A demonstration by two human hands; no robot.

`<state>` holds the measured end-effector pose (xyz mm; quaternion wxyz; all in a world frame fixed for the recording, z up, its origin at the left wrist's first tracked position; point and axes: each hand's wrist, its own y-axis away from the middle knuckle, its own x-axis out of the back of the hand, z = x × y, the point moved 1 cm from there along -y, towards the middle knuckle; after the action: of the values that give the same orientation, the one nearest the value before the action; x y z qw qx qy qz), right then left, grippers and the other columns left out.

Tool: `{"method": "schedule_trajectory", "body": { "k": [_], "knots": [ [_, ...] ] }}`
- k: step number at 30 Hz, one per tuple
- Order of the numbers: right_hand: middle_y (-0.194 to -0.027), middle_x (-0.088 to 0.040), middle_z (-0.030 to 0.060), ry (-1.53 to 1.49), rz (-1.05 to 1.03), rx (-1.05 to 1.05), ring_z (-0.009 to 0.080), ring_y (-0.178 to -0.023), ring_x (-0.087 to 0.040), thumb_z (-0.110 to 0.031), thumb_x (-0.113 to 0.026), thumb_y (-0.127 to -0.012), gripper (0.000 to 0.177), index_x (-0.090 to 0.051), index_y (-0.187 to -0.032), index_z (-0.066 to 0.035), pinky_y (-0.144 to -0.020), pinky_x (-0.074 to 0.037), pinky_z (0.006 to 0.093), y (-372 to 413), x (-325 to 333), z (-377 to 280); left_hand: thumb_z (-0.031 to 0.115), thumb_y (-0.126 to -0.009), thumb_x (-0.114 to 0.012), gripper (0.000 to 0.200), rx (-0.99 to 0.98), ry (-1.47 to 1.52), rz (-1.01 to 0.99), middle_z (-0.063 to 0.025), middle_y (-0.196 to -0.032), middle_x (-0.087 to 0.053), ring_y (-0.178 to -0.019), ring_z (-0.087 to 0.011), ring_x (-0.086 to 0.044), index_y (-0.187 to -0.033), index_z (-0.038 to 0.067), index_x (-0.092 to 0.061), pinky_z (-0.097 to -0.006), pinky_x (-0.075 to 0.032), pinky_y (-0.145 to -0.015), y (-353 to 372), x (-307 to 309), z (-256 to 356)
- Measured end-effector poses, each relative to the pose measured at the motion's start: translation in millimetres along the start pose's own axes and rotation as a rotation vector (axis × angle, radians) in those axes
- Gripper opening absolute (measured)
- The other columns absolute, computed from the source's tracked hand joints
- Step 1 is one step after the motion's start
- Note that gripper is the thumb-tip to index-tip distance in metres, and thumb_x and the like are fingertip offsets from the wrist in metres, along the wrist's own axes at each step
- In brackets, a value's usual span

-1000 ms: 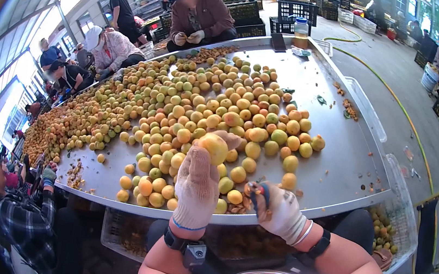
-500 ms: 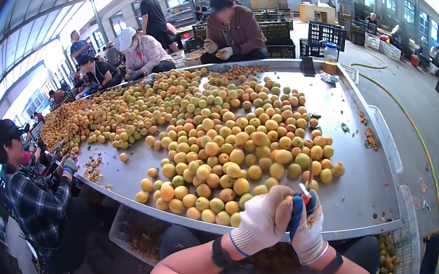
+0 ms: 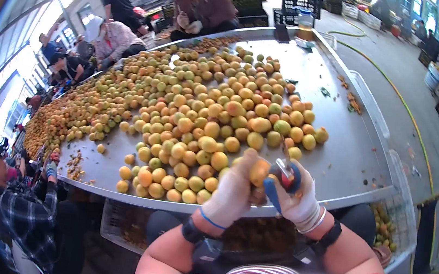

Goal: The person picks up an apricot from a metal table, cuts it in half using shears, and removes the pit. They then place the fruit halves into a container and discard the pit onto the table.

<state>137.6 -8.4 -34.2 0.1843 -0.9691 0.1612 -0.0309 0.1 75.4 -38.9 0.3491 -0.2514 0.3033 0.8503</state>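
Observation:
Yellow-orange round fruits (image 3: 194, 117) lie heaped over a metal table (image 3: 341, 168). Close to its near edge, my left hand (image 3: 235, 188), in a white glove, is closed around one fruit (image 3: 259, 172). Just right of it, my right hand (image 3: 300, 196), also gloved, grips a blue-and-red handled cutting tool (image 3: 285, 177) with a shiny metal part. The tool is beside the held fruit; whether they touch is unclear. Below both hands, dark material partly shows under the table edge.
A seated person (image 3: 202, 6) is across the table, another in plaid (image 3: 30, 207) at the left. A jar (image 3: 305, 24) stands at the far corner. White crates (image 3: 407, 215) sit below the right edge. A yellow hose (image 3: 399, 99) crosses the floor.
The view has shifted, so the table appears further left and higher. My hands have moved slightly apart, and a fruit now shows in my left hand. The tool's handles show more plainly.

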Motion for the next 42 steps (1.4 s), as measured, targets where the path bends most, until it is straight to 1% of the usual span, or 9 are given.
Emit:
{"method": "schedule_trajectory", "body": {
  "k": [5,10,15,18,24,36,37,38,42],
  "knots": [
    [-0.084,-0.071,0.0081,-0.057,-0.317,-0.172,0.0124,-0.076,-0.065,-0.016,-0.080,-0.084,0.028,-0.066,-0.103,-0.001,-0.071,-0.053,0.0306,-2,23,-18,0.065,-0.100,-0.042,0.065,-0.069,0.043,-0.105,-0.0020,-0.058,-0.050,-0.044,-0.0106,-0.041,-0.116,0.005,-0.062,-0.0255,-0.033,-0.044,9,-4,28],
    [-0.095,-0.070,0.0100,0.092,-0.668,0.018,0.0187,-0.084,-0.066,-0.014,-0.082,-0.077,0.024,-0.072,-0.096,-0.002,-0.080,-0.053,0.0303,-14,37,-35,0.034,-0.099,-0.052,0.053,-0.304,-0.028,-0.226,-0.0125,-0.091,-0.064,-0.060,-0.0101,-0.046,-0.133,-0.007,-0.051,-0.0228,-0.040,-0.060,22,-11,37],
    [-0.088,-0.063,0.0083,-0.397,-0.096,-0.144,0.0108,-0.074,-0.061,0.002,-0.063,-0.091,0.012,-0.062,-0.080,-0.003,-0.059,-0.052,0.0237,-10,50,-52,0.007,-0.091,-0.052,0.050,-0.188,-0.160,-0.232,-0.0236,-0.127,-0.059,-0.098,-0.0287,-0.069,-0.138,-0.008,-0.046,-0.0400,-0.057,-0.089,30,-23,30],
    [-0.078,-0.057,0.0073,-0.576,0.070,0.232,0.0102,-0.055,-0.055,-0.018,-0.058,-0.103,0.025,-0.058,-0.086,0.001,-0.047,-0.048,0.0219,-12,46,-41,0.006,-0.093,-0.054,0.048,-0.159,-0.239,-0.233,-0.0233,-0.127,-0.059,-0.105,-0.0303,-0.069,-0.139,-0.007,-0.046,-0.0408,-0.056,-0.095,36,-43,18],
    [-0.068,-0.046,0.0056,-0.471,0.048,0.083,0.0144,-0.045,-0.044,-0.043,-0.051,-0.104,0.051,-0.044,-0.068,-0.007,-0.042,-0.036,0.0277,-4,49,-69,0.004,-0.100,-0.055,0.046,-0.105,-0.367,-0.285,-0.0142,-0.131,-0.056,-0.122,-0.0217,-0.058,-0.144,-0.003,-0.043,-0.0385,-0.050,-0.104,45,-57,-2],
    [-0.076,-0.054,-0.0010,-0.579,0.105,0.018,0.0035,-0.055,-0.048,-0.023,-0.055,-0.106,0.024,-0.059,-0.093,-0.003,-0.045,-0.036,0.0196,1,30,-28,-0.002,-0.099,-0.050,0.047,-0.589,-0.912,-0.198,-0.0136,-0.128,-0.061,-0.116,-0.0164,-0.060,-0.145,-0.007,-0.042,-0.0308,-0.046,-0.101,37,-53,-22],
    [-0.078,-0.056,0.0021,-0.093,0.209,0.222,0.0071,-0.059,-0.051,-0.015,-0.059,-0.101,0.016,-0.058,-0.106,0.000,-0.048,-0.038,0.0213,4,29,-28,-0.002,-0.099,-0.050,0.046,-0.647,-1.006,-0.180,-0.0128,-0.124,-0.062,-0.113,-0.0158,-0.061,-0.144,-0.006,-0.042,-0.0302,-0.047,-0.100,35,-51,-22],
    [-0.081,-0.058,0.0052,0.396,0.307,0.423,0.0106,-0.062,-0.054,-0.007,-0.064,-0.096,0.026,-0.057,-0.119,0.004,-0.052,-0.041,0.0230,8,28,-28,-0.002,-0.098,-0.051,0.051,-0.688,-0.976,-0.169,-0.0184,-0.117,-0.065,-0.107,-0.0251,-0.067,-0.148,0.000,-0.040,-0.0332,-0.051,-0.095,33,-49,-29],
    [-0.093,-0.061,0.0045,0.266,0.295,0.204,0.0102,-0.070,-0.056,0.009,-0.067,-0.086,0.056,-0.047,-0.138,0.004,-0.058,-0.046,0.0244,7,29,-13,-0.001,-0.098,-0.050,0.051,-0.800,-1.159,-0.094,-0.0182,-0.110,-0.065,-0.099,-0.0306,-0.068,-0.148,0.000,-0.038,-0.0351,-0.053,-0.089,29,-50,-33]
  ]
}}
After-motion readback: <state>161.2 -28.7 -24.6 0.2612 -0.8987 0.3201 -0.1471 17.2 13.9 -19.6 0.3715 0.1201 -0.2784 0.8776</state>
